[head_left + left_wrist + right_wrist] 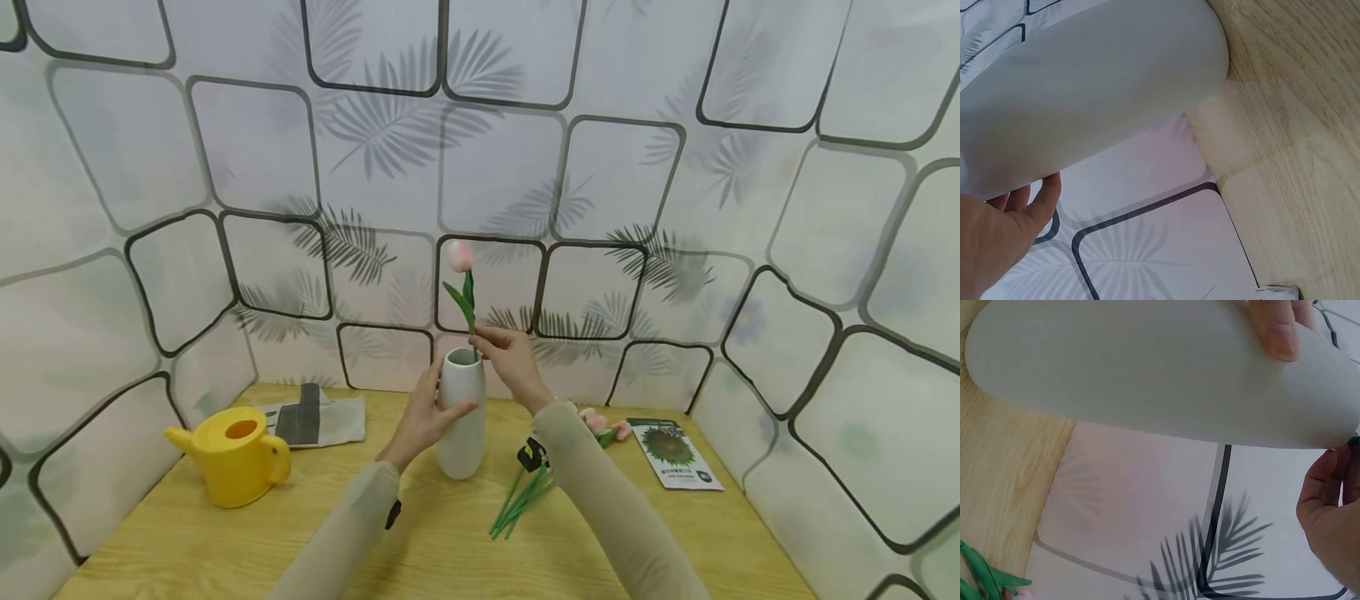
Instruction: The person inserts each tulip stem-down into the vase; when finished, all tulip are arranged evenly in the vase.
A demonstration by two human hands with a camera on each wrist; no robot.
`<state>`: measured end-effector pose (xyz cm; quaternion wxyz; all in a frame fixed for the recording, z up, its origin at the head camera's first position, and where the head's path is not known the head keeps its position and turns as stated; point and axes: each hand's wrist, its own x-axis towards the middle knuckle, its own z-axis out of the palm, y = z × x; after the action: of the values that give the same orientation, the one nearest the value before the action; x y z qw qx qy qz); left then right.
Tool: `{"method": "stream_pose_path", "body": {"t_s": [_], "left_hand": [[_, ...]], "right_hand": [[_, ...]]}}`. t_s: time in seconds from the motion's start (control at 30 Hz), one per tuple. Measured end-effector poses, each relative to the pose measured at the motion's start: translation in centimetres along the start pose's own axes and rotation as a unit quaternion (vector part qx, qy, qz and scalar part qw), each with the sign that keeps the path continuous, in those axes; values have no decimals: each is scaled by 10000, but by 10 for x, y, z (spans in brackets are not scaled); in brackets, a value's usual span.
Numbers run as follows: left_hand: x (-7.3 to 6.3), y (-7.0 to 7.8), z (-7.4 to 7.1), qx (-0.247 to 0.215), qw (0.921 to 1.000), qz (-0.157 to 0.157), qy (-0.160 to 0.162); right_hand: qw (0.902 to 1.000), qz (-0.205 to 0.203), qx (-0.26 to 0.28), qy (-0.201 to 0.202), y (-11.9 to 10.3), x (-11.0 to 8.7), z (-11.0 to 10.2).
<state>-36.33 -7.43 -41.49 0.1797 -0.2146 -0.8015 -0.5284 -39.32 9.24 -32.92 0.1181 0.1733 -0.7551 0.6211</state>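
A tall white vase [462, 433] stands upright on the wooden table. My left hand [429, 417] grips it from the left side, thumb across the front; in the left wrist view its fingers curl behind the vase [1104, 94]. Above the mouth, my right hand [512, 362] pinches the green stem of a pink and white tulip [461, 257]. The lower end of that stem is inside the vase's mouth. In the right wrist view the right hand [1335, 512] is beside the rim, and the stem is mostly hidden.
Several more tulips [525, 497] lie on the table [435, 550], partly behind my right forearm. A seed packet [675, 454] with a sunflower picture lies at the right. At the left are a yellow watering can [236, 467] and a folded grey-and-white cloth [318, 419]. A patterned backdrop surrounds the table.
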Motion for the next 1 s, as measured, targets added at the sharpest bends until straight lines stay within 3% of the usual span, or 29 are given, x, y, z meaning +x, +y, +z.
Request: {"method": "stream_pose_path", "body": {"t_s": [0.17,0.53,1.0], "left_hand": [[0,0,-1,-31,10000,-43,-22],[-1,0,0,70,9999,-73,7],[-1,3,0,15,9999,-117,-55]], "right_hand": [[9995,-60,-218,-227,4,-1,2],[9985,-162,-446,-282,5,-7,0],[9981,-278,-182,-515,12,-5,-3]]}}
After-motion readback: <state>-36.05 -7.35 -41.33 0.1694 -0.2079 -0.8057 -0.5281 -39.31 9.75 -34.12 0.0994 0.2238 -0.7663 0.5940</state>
